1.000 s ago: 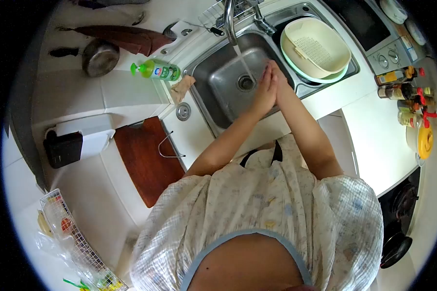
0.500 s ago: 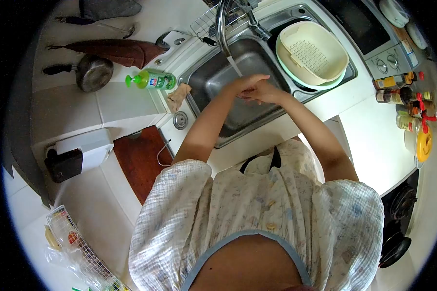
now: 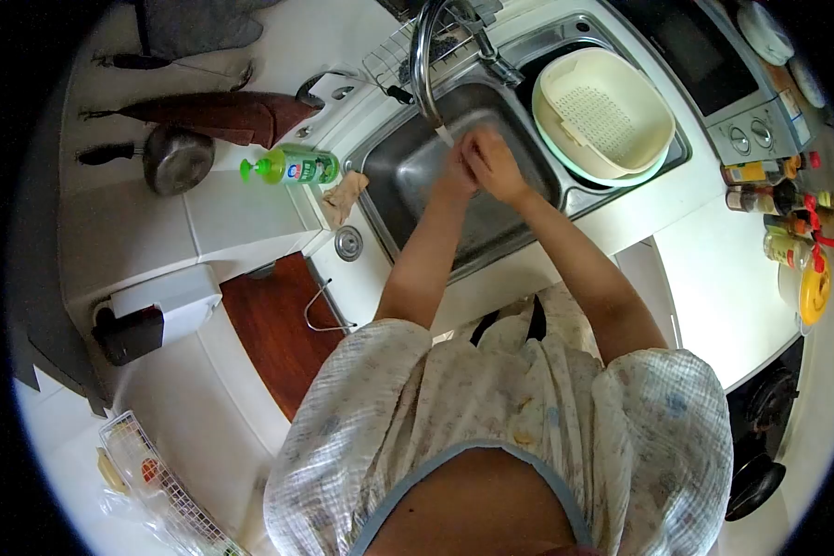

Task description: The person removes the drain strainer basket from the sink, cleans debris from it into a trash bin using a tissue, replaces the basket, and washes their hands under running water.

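My left hand and my right hand are pressed together over the metal sink basin, just below the mouth of the curved faucet. A short stream of water falls from the spout beside them. The right hand lies partly over the left. Motion smears the fingers of both, and the left ones are mostly hidden. No object shows between the hands.
A cream colander rests in a pale green basin in the second sink bowl. Left of the sink are a green soap bottle, a beige cloth and a drain strainer. Seasoning bottles stand near the microwave.
Both hands have moved up toward the spout, staying together. The right hand has turned from stretched across to pointing upward. The camera view has shifted slightly.
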A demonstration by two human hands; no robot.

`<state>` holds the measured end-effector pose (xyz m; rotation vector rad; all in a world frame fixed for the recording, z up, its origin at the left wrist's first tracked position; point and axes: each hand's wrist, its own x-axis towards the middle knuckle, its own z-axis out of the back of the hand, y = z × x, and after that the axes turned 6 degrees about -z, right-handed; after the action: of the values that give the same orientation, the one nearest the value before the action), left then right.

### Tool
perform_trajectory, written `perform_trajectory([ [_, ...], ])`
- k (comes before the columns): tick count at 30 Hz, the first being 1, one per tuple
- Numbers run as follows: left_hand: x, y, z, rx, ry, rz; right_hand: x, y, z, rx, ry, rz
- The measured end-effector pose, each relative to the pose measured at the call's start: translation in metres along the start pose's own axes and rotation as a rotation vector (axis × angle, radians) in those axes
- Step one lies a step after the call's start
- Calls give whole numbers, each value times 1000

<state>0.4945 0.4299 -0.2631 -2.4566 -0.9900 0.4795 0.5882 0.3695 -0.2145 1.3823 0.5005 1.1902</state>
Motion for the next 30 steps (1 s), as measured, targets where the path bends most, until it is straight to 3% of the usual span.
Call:
perform_trajectory([
  [1, 6, 2, -7, 22, -137, -54, 2, 1, -9, 35, -122, -182],
  [4, 16, -5, -35, 95, -406, -161, 22, -8, -33, 116, -221, -197],
  [5, 16, -7, -39, 121, -475, -187, 31, -7, -31, 349, -117, -401],
  [7, 40, -7, 2, -20, -405, -242, 50, 0, -27, 814, 111, -805],
  [10, 33, -20, -1, 147, -467, -316, 53, -27, -62, 1176, 74, -821],
  [12, 24, -21, 6, 572, -531, -319, 44, -58, -90, 1296, 84, -965],
  [14, 12, -24, 31, 1565, -585, -136, 41, -57, -92, 1433, 132, -1029],
  [16, -6, -25, 65, 2209, -345, 24, 36, -24, -73, 1592, 219, -1017],
  [17, -17, -25, 76, 2370, -220, -5, 38, -19, -67, 1530, 242, -1141],
  [19, -30, -23, 57, 2242, -196, -415, 39, -18, -63, 1462, 289, -1279],
  [21, -34, -33, 32, 2268, -25, -621, 33, -27, -72, 1527, 335, -1201],
  [22, -36, -49, 21, 2369, 142, -629, 31, -35, -79, 1590, 356, -1103],
  [23, -36, -63, 8, 2463, 314, -635, 33, -26, -76, 1632, 383, -1147],
  [26, -26, -89, -31, 2641, 448, -41, 34, 24, -53, 1713, 460, -1262],
  [28, -18, -88, -30, 2620, 402, 32, 32, 35, -42, 1709, 503, -1312],
  [29, -15, -86, -31, 2609, 379, 68, 29, 27, -46, 1694, 417, -1323],
  [30, -13, -82, -37, 2541, 210, 58, 26, 13, -56, 1677, 331, -1331],
])
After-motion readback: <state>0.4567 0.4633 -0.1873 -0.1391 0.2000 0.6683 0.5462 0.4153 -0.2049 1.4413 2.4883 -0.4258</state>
